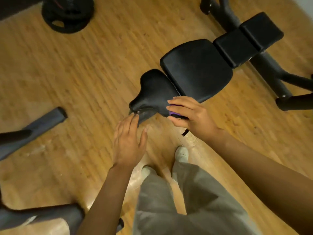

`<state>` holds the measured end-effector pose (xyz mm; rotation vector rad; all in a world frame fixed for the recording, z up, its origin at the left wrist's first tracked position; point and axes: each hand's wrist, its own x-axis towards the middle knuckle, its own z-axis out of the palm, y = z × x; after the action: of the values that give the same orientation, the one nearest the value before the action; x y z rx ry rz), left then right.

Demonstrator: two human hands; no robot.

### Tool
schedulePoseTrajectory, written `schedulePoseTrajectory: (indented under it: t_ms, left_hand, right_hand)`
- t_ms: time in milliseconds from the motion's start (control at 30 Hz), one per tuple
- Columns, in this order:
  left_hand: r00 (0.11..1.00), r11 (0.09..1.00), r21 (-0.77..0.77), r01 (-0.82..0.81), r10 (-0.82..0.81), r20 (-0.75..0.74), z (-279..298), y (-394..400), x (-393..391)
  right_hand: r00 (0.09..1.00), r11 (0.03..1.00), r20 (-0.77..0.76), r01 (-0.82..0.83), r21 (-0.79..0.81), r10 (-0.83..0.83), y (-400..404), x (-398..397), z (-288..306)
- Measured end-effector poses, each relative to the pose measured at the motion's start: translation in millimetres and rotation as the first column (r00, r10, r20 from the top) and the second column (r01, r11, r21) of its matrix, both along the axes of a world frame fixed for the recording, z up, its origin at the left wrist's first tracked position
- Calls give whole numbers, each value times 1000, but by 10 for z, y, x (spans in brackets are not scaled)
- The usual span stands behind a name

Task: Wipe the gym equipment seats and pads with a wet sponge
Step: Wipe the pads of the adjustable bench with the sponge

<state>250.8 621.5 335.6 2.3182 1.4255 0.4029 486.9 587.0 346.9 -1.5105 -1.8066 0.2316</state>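
A black weight bench lies across the wooden floor. Its small tapered seat (152,90) is nearest me, then a large back pad (196,68) and two smaller pads (232,46) beyond. My right hand (189,116) grips a purple sponge (174,114) and holds it against the seat's near right edge. My left hand (128,139) is flat with straight fingers, and its fingertips touch the underside of the seat's narrow tip. Most of the sponge is hidden under my right hand.
Black weight plates (67,14) are stacked at the top left. Grey machine legs (33,126) reach in from the left, and another grey frame (50,216) sits at the bottom left. The bench's black legs (288,94) spread out at right. My feet stand just below the seat.
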Motion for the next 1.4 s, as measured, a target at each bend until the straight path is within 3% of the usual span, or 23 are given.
schedulePoseTrajectory:
  t_ms: [100, 233, 367, 533, 700, 867, 1067, 1200, 1400]
  left_hand:
    - [1000, 998, -60, -12, 12, -6, -439, 78, -185]
    - [1000, 1000, -21, -7, 6, -27, -1118, 187, -341]
    - [1000, 998, 64, -11, 12, -7, -1910, 298, -321]
    - [999, 990, 142, -20, 25, -34, -2854, 490, -159]
    - [996, 966, 245, -84, 71, 59, -3568, 756, -83]
    - [990, 895, 430, -118, 70, 125, -4064, 1049, -79]
    - [971, 816, 572, -84, -63, 232, -4385, 1274, -84]
    - [954, 797, 600, -63, -128, 270, -4420, 1381, -47]
    - [933, 802, 595, -47, -178, 314, -4471, 1474, -37]
  right_hand:
    - [999, 999, -8, -34, -23, 33, 23, -148, -385]
    - [996, 995, -54, -73, -74, 69, 164, -386, -1092]
    - [985, 995, -167, 20, -94, -36, 347, -567, -1891]
    - [987, 1000, -157, 22, 16, -19, 646, -666, -2851]
    - [966, 993, -260, 12, 115, 18, 1010, -714, -3569]
    - [994, 888, -82, -26, 459, 72, 1419, -836, -4055]
    - [995, 743, 103, -70, 666, 1, 1611, -920, -4446]
    - [977, 735, 207, -100, 671, -57, 1675, -895, -4564]
    - [900, 820, 431, -193, 538, -71, 1584, -770, -4588]
